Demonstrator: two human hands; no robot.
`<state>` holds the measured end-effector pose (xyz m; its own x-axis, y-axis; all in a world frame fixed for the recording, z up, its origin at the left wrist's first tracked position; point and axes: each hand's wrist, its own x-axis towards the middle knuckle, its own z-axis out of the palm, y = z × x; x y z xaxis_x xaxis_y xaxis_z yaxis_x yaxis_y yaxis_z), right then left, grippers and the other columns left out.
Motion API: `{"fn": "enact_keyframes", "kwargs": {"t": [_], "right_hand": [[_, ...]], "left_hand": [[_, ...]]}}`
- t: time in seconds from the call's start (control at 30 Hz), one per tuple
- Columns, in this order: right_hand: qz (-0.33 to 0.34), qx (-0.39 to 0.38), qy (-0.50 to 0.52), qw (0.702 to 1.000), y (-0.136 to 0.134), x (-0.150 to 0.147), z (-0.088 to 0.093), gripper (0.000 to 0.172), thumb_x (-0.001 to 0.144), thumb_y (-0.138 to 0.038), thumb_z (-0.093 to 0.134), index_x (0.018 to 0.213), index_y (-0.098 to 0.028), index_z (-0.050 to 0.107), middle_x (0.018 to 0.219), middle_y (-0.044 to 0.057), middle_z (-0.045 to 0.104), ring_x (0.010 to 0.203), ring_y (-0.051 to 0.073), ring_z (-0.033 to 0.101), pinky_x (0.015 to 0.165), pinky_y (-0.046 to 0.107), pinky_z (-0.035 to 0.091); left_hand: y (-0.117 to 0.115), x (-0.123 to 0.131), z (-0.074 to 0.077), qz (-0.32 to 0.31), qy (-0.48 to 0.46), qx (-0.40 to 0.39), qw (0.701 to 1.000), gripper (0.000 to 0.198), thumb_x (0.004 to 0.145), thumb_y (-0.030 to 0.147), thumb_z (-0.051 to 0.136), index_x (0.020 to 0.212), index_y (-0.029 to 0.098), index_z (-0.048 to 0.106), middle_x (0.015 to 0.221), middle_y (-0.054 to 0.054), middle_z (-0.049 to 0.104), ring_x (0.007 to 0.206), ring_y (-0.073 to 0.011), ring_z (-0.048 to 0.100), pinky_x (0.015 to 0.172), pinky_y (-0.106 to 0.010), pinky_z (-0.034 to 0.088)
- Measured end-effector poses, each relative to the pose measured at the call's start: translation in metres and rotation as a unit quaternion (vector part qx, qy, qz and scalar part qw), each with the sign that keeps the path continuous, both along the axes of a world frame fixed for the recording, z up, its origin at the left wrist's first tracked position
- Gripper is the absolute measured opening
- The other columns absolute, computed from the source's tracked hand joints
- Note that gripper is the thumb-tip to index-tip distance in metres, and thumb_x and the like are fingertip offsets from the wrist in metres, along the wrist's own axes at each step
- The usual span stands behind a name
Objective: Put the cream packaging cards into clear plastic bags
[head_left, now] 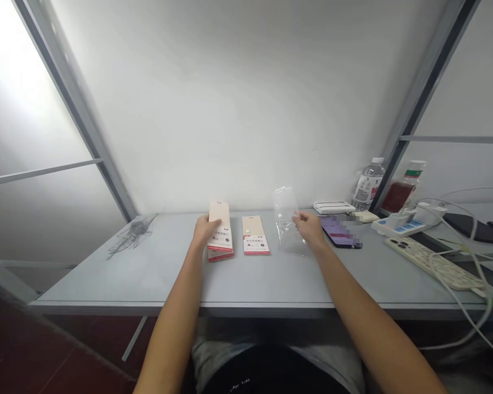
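My left hand (206,230) rests on a cream paper packet with a red lower band (221,232), its fingers over the packet's left edge. That packet lies on a second one (220,256) that sticks out below it. A similar packet (255,235) lies alone to the right. My right hand (310,229) holds the right edge of a clear plastic bag (285,221), whose upper part stands up from the table.
A phone with a blurred screen (340,231) lies just right of my right hand. Behind it are a white flat box (333,207) and several bottles (368,185). A power strip (433,267) and white cables lie at the right. The grey table's front edge (246,307) runs below my forearms.
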<state>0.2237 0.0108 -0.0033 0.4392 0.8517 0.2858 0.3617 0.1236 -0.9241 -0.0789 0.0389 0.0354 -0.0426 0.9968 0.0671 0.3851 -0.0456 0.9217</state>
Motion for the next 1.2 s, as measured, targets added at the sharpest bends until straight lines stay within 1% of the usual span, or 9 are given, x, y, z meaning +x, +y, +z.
{"fn": "enact_keyframes", "kwargs": {"t": [0.07, 0.17, 0.27, 0.43, 0.63, 0.77, 0.9, 1.07, 1.2], "right_hand": [[-0.010, 0.032, -0.027, 0.999, -0.004, -0.014, 0.002, 0.042, 0.070, -0.032, 0.049, 0.105, -0.012, 0.061, 0.065, 0.000, 0.054, 0.058, 0.014, 0.049, 0.061, 0.028, 0.042], [-0.014, 0.086, -0.058, 0.995, -0.009, -0.032, 0.005, 0.043, 0.072, -0.030, 0.046, 0.107, -0.011, 0.061, 0.062, -0.001, 0.049, 0.059, 0.014, 0.046, 0.066, 0.030, 0.042], [-0.017, 0.118, -0.076, 0.990, -0.012, -0.042, 0.007, 0.045, 0.074, -0.031, 0.045, 0.113, -0.011, 0.058, 0.066, 0.000, 0.050, 0.063, 0.014, 0.047, 0.069, 0.031, 0.042], [-0.024, 0.152, -0.093, 0.984, -0.018, -0.049, 0.010, 0.046, 0.075, -0.031, 0.046, 0.115, -0.011, 0.056, 0.074, 0.002, 0.052, 0.064, 0.014, 0.047, 0.069, 0.032, 0.043], [0.043, 0.164, -0.045, 0.985, -0.023, -0.051, 0.012, 0.045, 0.075, -0.029, 0.050, 0.117, -0.015, 0.055, 0.075, 0.002, 0.054, 0.069, 0.014, 0.052, 0.070, 0.031, 0.046], [0.133, 0.153, 0.084, 0.976, -0.020, -0.052, 0.012, 0.037, 0.072, -0.031, 0.058, 0.104, -0.015, 0.061, 0.087, 0.005, 0.061, 0.086, 0.020, 0.058, 0.077, 0.035, 0.047], [0.220, 0.132, 0.224, 0.940, -0.019, -0.051, 0.015, 0.029, 0.070, -0.030, 0.063, 0.096, -0.018, 0.063, 0.096, 0.005, 0.060, 0.090, 0.021, 0.061, 0.081, 0.039, 0.050], [0.265, 0.108, 0.305, 0.908, -0.023, -0.051, 0.022, 0.018, 0.077, -0.034, 0.058, 0.091, -0.023, 0.061, 0.112, 0.003, 0.056, 0.089, 0.018, 0.062, 0.082, 0.039, 0.051], [0.288, 0.077, 0.334, 0.894, -0.024, -0.050, 0.023, 0.020, 0.079, -0.031, 0.057, 0.099, -0.025, 0.058, 0.116, 0.003, 0.056, 0.086, 0.017, 0.063, 0.081, 0.037, 0.053]], "left_hand": [[-0.007, 0.011, 0.003, -0.100, -0.091, 0.004, 0.991, 0.033, 0.070, 0.031, 0.058, 0.098, 0.015, 0.055, 0.079, -0.006, 0.065, 0.063, -0.0161, 0.061, 0.054, -0.025, 0.045], [-0.022, 0.033, 0.003, -0.228, -0.137, -0.030, 0.964, 0.035, 0.069, 0.035, 0.060, 0.097, 0.014, 0.057, 0.071, -0.004, 0.063, 0.055, -0.0139, 0.059, 0.048, -0.023, 0.043], [-0.036, 0.055, -0.003, -0.304, -0.154, -0.058, 0.938, 0.035, 0.071, 0.034, 0.059, 0.099, 0.013, 0.058, 0.072, -0.005, 0.064, 0.056, -0.0139, 0.059, 0.047, -0.022, 0.042], [-0.039, 0.070, -0.012, -0.285, -0.112, -0.050, 0.951, 0.025, 0.071, 0.027, 0.057, 0.091, 0.012, 0.059, 0.067, -0.004, 0.062, 0.053, -0.0137, 0.058, 0.043, -0.020, 0.039], [-0.031, 0.061, -0.013, -0.214, -0.088, -0.024, 0.973, 0.025, 0.073, 0.026, 0.053, 0.094, 0.014, 0.058, 0.068, -0.004, 0.063, 0.055, -0.0148, 0.059, 0.043, -0.021, 0.040], [-0.030, 0.062, -0.014, -0.205, -0.079, 0.018, 0.975, 0.030, 0.076, 0.033, 0.052, 0.100, 0.014, 0.055, 0.082, -0.006, 0.065, 0.067, -0.0166, 0.062, 0.054, -0.024, 0.046], [-0.029, 0.063, -0.015, -0.196, -0.077, 0.050, 0.976, 0.034, 0.078, 0.037, 0.052, 0.102, 0.014, 0.054, 0.090, -0.008, 0.065, 0.074, -0.0173, 0.061, 0.061, -0.027, 0.047], [-0.026, 0.061, -0.017, -0.234, -0.113, 0.027, 0.965, 0.039, 0.077, 0.043, 0.053, 0.104, 0.014, 0.052, 0.088, -0.008, 0.063, 0.070, -0.0169, 0.060, 0.058, -0.027, 0.046], [-0.027, 0.061, -0.018, -0.264, -0.135, -0.001, 0.955, 0.042, 0.076, 0.044, 0.055, 0.104, 0.013, 0.053, 0.083, -0.008, 0.063, 0.065, -0.0155, 0.059, 0.055, -0.025, 0.046]]}}
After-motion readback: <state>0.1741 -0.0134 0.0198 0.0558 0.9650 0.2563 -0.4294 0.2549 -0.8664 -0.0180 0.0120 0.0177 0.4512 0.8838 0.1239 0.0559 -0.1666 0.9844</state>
